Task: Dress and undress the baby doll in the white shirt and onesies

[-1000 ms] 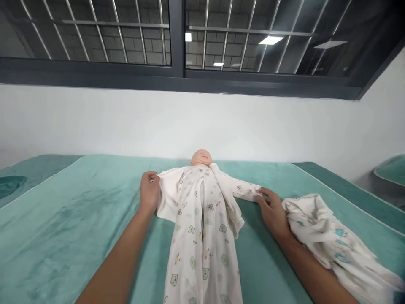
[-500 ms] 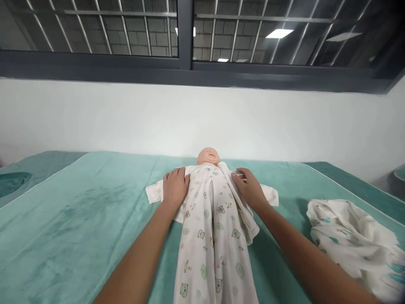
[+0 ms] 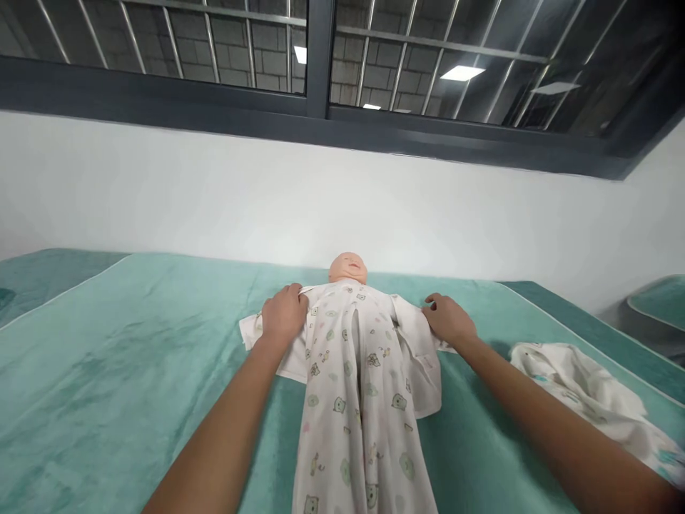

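Observation:
A baby doll (image 3: 349,267) lies on its back, its head near the wall. Over its body is a white romper (image 3: 356,371) printed with green bears, its legs stretching toward me. A plain white baby shirt (image 3: 425,364) spreads out beneath the romper, sleeves to both sides. My left hand (image 3: 285,313) is closed at the shirt's left shoulder, where an edge of cloth is raised by the fingers. On the other side, my right hand (image 3: 448,318) pinches the right part of the shirt, whose front panel hangs beside the romper. The doll's arms are hidden.
A green padded cover (image 3: 160,343) lies under everything. At the right a crumpled white cloth (image 3: 583,385) with teal prints rests near my right forearm. Behind stands a white wall (image 3: 342,203) below a dark-framed barred window (image 3: 315,107).
My right hand has moved outward to the right, drawing the shirt's right panel away from the romper. My left hand has shifted slightly left at the shoulder. The view has tilted a little.

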`<state>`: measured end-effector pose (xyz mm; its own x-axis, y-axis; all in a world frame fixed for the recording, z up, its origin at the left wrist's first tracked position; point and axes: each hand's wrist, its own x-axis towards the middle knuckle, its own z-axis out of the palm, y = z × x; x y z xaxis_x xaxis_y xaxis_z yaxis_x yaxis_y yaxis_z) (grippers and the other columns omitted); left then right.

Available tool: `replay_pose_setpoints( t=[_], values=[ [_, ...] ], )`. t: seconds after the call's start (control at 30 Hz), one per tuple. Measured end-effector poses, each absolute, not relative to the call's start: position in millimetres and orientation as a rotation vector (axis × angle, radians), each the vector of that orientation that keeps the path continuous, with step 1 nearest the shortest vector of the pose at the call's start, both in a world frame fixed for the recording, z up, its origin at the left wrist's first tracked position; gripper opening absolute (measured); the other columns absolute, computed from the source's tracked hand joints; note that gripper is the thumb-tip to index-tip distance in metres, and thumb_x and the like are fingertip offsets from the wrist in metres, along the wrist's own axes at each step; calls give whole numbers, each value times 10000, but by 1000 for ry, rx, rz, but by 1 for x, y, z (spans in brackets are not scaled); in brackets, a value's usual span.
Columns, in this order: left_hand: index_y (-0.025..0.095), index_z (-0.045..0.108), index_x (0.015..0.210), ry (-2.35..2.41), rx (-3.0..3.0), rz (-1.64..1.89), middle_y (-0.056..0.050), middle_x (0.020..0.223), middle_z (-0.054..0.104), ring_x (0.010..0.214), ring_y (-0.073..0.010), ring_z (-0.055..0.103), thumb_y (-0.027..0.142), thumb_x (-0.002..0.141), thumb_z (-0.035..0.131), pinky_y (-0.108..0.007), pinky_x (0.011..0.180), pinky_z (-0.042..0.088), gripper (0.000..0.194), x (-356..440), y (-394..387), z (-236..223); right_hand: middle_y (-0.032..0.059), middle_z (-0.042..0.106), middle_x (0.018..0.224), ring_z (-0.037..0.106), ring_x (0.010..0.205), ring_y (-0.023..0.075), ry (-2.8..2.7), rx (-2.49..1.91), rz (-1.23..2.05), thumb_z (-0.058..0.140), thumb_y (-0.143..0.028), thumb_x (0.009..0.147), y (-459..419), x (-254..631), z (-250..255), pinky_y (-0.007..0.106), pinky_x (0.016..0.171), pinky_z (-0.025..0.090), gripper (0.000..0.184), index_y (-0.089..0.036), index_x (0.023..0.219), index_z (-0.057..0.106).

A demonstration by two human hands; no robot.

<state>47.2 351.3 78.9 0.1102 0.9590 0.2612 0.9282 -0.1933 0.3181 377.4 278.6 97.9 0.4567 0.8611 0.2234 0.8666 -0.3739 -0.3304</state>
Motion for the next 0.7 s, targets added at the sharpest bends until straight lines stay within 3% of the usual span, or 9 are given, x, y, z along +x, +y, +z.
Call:
replay_pose_setpoints(
  t=[0.1, 0.27, 0.37, 0.47, 0.57, 0.7],
  values=[
    [204, 618, 1009, 1962, 2277, 613, -100, 995, 701, 908, -255, 648, 340, 940, 298, -337, 762, 429, 355, 48, 351, 78, 149, 583, 1221, 583, 1013, 258, -1579, -2135, -87, 480, -213, 813, 288, 348, 103, 359, 840, 430, 335, -166, 1104, 639],
    [201, 632, 958, 1982, 2289, 573, -106, 978, 703, 907, -263, 653, 362, 948, 279, -348, 766, 432, 388, 47, 354, 76, 57, 673, 1064, 577, 1007, 200, -2011, -1544, 210, 437, -191, 854, 332, 243, 132, 309, 874, 417, 257, -209, 968, 667],
    [202, 643, 953, 1978, 2304, 551, -115, 969, 705, 913, -278, 656, 379, 951, 264, -365, 773, 433, 418, 47, 356, 75, 37, 692, 773, 599, 767, 192, -2207, -1586, 414, 648, -181, 687, 358, 195, 139, 285, 704, 423, 48, -201, 645, 662],
    [197, 658, 913, 1971, 2317, 515, -126, 937, 711, 900, -289, 662, 388, 946, 277, -377, 769, 435, 427, 46, 357, 74, -32, 514, 438, 501, 530, 127, -2219, -1683, 503, 666, -92, 585, 376, 172, 130, 282, 613, 388, 236, -191, 410, 542],
    [194, 668, 878, 1974, 2323, 483, -131, 921, 715, 896, -295, 664, 378, 931, 313, -379, 758, 439, 403, 45, 358, 74, -74, 409, 364, 437, 471, 81, -2189, -1738, 555, 626, -117, 629, 386, 164, 117, 282, 608, 383, 294, -193, 370, 509],
    [199, 672, 892, 1983, 2322, 477, -130, 932, 715, 904, -290, 661, 367, 932, 307, -374, 760, 436, 404, 45, 358, 74, -60, 491, 394, 461, 469, 87, -2154, -1746, 587, 706, -153, 580, 393, 167, 111, 268, 580, 394, 242, -200, 400, 550]
  ],
)
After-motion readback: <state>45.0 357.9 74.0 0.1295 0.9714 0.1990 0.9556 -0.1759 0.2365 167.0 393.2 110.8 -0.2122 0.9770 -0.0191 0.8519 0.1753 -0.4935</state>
